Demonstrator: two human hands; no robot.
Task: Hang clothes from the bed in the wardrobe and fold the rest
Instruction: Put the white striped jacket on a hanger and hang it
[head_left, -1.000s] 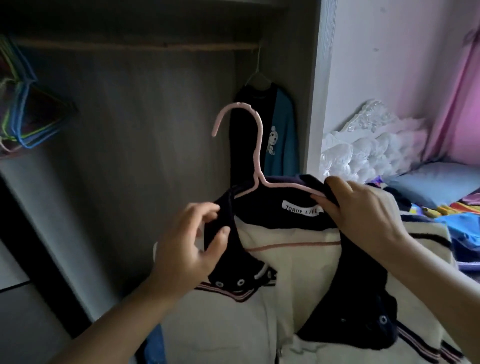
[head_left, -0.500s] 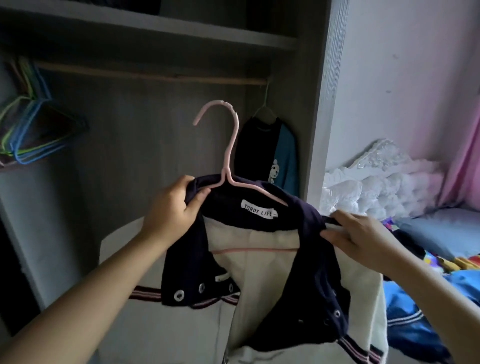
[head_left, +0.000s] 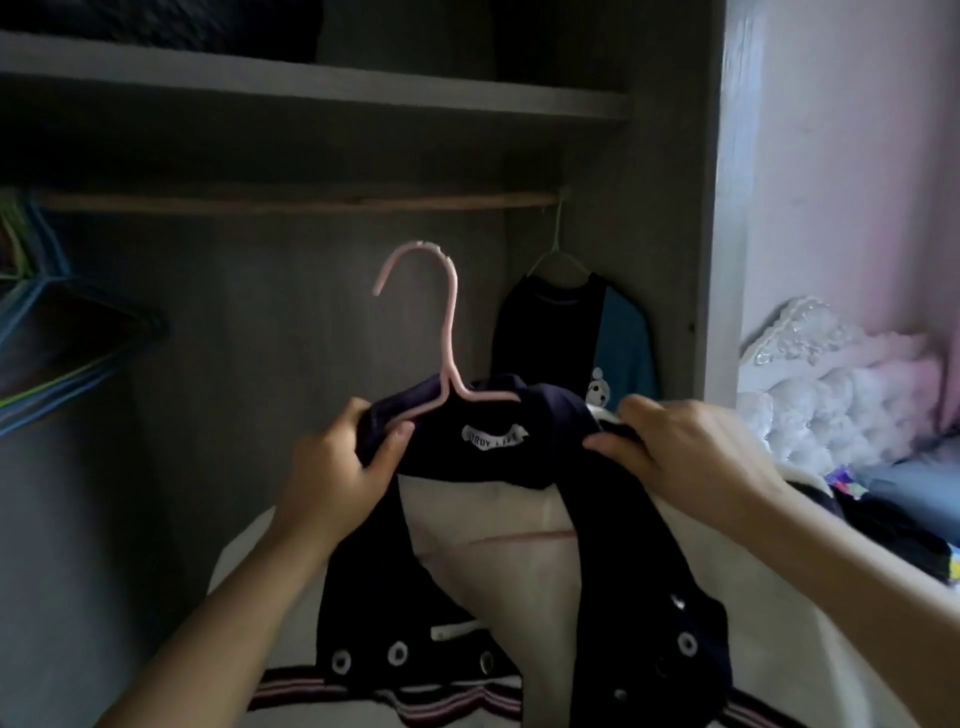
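A cream and navy jacket (head_left: 498, 566) with snap buttons hangs on a pink hanger (head_left: 451, 332), held up in front of the open wardrobe. My left hand (head_left: 337, 467) grips the jacket's left shoulder together with the hanger arm. On the right shoulder, my right hand (head_left: 691, 452) holds the navy collar fabric. The hanger's hook points up and left, below the wooden rail (head_left: 291, 201) and apart from it.
A dark and teal shirt (head_left: 571, 332) hangs on a green hanger at the rail's right end. Several empty blue and green hangers (head_left: 47, 332) hang at the left. A shelf (head_left: 311, 88) runs above the rail. The bed (head_left: 893, 483) with clothes lies to the right.
The jacket and hanger have risen toward the rail. My left hand took hold of the left shoulder and hanger arm; my right hand shifted along the collar on the right shoulder.
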